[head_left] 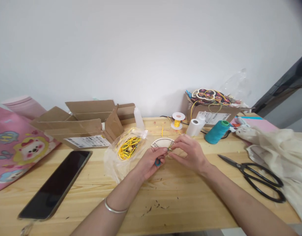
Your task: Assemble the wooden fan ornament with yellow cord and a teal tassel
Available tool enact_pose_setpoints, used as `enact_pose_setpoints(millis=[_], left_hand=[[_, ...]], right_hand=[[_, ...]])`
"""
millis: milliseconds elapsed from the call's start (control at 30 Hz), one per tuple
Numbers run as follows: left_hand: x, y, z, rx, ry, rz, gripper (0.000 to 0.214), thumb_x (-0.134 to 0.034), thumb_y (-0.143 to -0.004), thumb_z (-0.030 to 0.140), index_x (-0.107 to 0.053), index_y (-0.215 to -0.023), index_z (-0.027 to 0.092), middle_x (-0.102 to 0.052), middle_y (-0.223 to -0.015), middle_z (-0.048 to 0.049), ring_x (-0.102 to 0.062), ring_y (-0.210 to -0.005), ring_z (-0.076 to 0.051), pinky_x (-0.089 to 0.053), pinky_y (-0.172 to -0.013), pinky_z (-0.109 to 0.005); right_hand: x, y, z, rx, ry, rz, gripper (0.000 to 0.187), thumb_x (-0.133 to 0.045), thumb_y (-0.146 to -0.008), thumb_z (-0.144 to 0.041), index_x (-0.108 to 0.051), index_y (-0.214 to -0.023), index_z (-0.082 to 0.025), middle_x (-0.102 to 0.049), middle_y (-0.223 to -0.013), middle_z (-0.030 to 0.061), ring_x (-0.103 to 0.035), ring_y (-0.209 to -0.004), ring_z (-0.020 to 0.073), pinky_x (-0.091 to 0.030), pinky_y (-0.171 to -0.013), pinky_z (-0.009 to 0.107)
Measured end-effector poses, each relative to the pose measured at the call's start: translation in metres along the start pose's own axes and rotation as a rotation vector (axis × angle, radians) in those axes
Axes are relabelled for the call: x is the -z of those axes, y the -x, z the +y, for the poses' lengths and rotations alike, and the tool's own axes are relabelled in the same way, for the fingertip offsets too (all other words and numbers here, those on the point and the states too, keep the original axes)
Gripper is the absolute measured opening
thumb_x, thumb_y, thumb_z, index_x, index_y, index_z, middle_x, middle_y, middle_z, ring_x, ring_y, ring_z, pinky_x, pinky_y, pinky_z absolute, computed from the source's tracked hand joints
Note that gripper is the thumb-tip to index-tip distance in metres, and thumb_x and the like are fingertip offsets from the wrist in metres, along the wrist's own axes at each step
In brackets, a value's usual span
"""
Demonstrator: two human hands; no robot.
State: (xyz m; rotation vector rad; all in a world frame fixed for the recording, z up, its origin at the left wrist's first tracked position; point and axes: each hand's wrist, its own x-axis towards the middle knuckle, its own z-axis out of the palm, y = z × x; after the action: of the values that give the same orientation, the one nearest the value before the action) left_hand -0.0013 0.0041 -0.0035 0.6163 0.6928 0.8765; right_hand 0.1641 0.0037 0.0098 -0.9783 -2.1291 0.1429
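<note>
My left hand [151, 161] and my right hand [189, 151] meet at the middle of the wooden table [165, 196], fingers pinched together. Between them lies a pale fan-shaped wooden cutout [162, 143]. The left hand holds its near edge, and a small teal piece [157, 162] shows under its fingers. My right fingertips pinch something thin right beside the cutout; I cannot make out what. A silver bangle [113, 208] circles my left wrist.
A clear bag of yellow cord [127, 147] lies left of the hands, a dark phone [56, 185] further left. Black scissors [254, 177] lie right. Behind stand a yellow spool [177, 120], a white roll [193, 127], a teal thread cone [216, 132], cardboard boxes [87, 123].
</note>
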Motion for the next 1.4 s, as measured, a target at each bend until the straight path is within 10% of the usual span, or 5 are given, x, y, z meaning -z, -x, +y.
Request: enact_pose_setpoints(millis=[767, 933, 1400], left_hand=[[-0.0034, 0.0025, -0.0010, -0.094, -0.437, 0.162, 0.023, -0.066, -0.061, 0.033, -0.064, -0.072, 0.013, -0.045, -0.049, 0.0058, -0.025, -0.040, -0.001, -0.018, -0.038, -0.017], [-0.0072, 0.0037, 0.0018, -0.287, -0.788, 0.230, 0.017, -0.060, -0.065, 0.029, -0.065, -0.072, 0.014, -0.061, -0.062, 0.0009, -0.048, -0.055, -0.008, -0.037, -0.055, -0.019], [-0.0052, 0.0065, 0.0079, -0.486, -1.245, 0.095, 0.016, -0.052, -0.070, 0.021, -0.066, -0.075, 0.016, -0.064, -0.071, -0.0015, -0.055, -0.066, -0.012, -0.040, -0.063, -0.022]], right_hand=[[0.0007, -0.0007, -0.0053, -0.030, -0.171, -0.035, 0.009, -0.051, -0.072, -0.013, -0.057, -0.067, -0.017, -0.055, -0.061, 0.0019, -0.047, -0.062, 0.0125, -0.037, -0.059, 0.026], [0.0001, -0.0005, -0.0042, 0.036, -0.073, -0.049, 0.011, -0.050, -0.072, -0.015, -0.057, -0.065, -0.016, -0.056, -0.062, 0.0036, -0.045, -0.061, 0.0130, -0.035, -0.057, 0.025], [0.0017, -0.0006, -0.0019, 0.101, 0.138, -0.149, 0.014, -0.049, -0.075, -0.017, -0.058, -0.064, -0.016, -0.056, -0.063, 0.0032, -0.043, -0.063, 0.0129, -0.030, -0.057, 0.026]])
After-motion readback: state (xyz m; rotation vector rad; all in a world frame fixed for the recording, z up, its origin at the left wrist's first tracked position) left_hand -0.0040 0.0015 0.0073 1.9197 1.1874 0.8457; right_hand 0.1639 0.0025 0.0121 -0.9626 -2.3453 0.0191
